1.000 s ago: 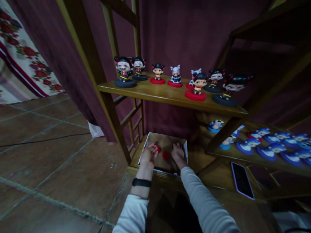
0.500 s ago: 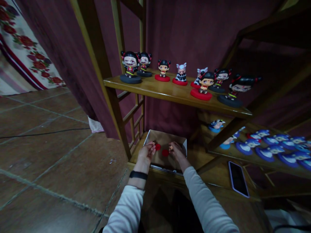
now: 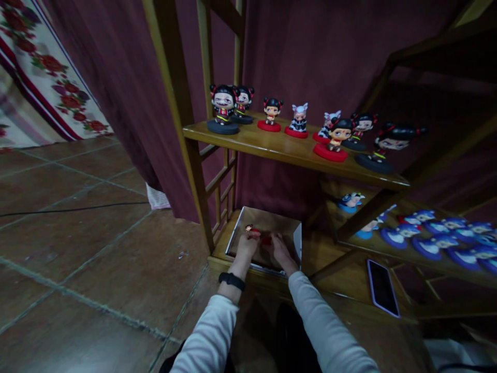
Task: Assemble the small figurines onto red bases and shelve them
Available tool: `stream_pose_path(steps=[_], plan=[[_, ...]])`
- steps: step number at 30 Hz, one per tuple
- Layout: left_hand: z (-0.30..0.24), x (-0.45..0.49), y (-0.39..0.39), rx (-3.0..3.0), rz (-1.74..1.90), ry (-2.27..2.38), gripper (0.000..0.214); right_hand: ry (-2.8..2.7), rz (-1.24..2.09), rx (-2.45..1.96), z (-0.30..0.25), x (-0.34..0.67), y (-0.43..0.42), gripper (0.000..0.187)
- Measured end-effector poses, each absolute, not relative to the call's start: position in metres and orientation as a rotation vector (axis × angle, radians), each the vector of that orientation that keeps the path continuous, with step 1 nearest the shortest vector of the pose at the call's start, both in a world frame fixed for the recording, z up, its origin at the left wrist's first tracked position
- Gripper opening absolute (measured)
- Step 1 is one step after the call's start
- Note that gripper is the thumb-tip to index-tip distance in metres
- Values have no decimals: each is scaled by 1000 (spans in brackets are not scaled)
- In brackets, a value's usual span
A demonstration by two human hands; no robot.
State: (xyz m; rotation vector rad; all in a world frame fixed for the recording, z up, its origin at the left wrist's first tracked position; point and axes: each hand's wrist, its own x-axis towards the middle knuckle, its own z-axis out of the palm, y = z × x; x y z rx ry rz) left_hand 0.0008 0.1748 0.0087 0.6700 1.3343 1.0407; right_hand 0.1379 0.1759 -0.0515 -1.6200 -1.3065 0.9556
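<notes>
Cardboard walls close round both hands, which reach down into an open box [image 3: 297, 242] on the bottom shelf [image 3: 316, 254] of a wooden rack [image 3: 193, 155]. The left hand [image 3: 247, 244] has its fingertips pressed together on a small piece [image 3: 249, 228], red and pale, held near the back left corner of the box — too small and dim to say what it is. The right hand [image 3: 278, 249] lies just beside the left, fingers curled downward; whether it pinches anything I cannot tell. Between the two hands, close against the fingers of both, a red disc [image 3: 266, 240] lies flat on the box floor. A black wristband [image 3: 231, 281] sits on the left wrist, and pale sleeves [image 3: 322, 321] cover both forearms.

To the right on the same shelf, well apart from the box, a phone [image 3: 382, 286] lies flat with a dark screen. Above the box, the upper shelf [image 3: 287, 149] carries a row of big-headed figurines [image 3: 337, 135] — some on red round bases, some on dark ones, all upright. Further right and lower, rows of blue figures [image 3: 427, 233] are laid out. A maroon curtain [image 3: 128, 88] hangs behind and to the left of the rack. The brown tiled floor [image 3: 77, 248] spreads out to the left, with a thin black cable [image 3: 70, 210] across it and a floral cloth [image 3: 58, 83] at the far left.
</notes>
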Motion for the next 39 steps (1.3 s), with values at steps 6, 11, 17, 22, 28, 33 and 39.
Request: stream_pose_path(steps=[6, 11, 17, 22, 28, 33, 39], plan=[[14, 6, 165, 427, 836, 1222, 11, -1552, 945, -1546, -22, 137, 172, 32], [11, 16, 162, 360, 959, 1114, 11, -1494, 854, -1501, -10, 134, 153, 34], [14, 8, 165, 308, 949, 1031, 21, -815, 1312, -1162, 8, 152, 138, 40], [17, 16, 160, 217, 873, 849, 17, -710, 1354, -1037, 15, 146, 137, 43], [20, 28, 155, 88, 788, 763, 29, -929, 1164, -1139, 10, 124, 139, 41], [25, 22, 157, 58, 865, 708, 29, -1044, 1026, -1163, 14, 131, 143, 37], [28, 21, 157, 72, 988, 655, 24, -1186, 931, -1212, 16, 131, 140, 40]])
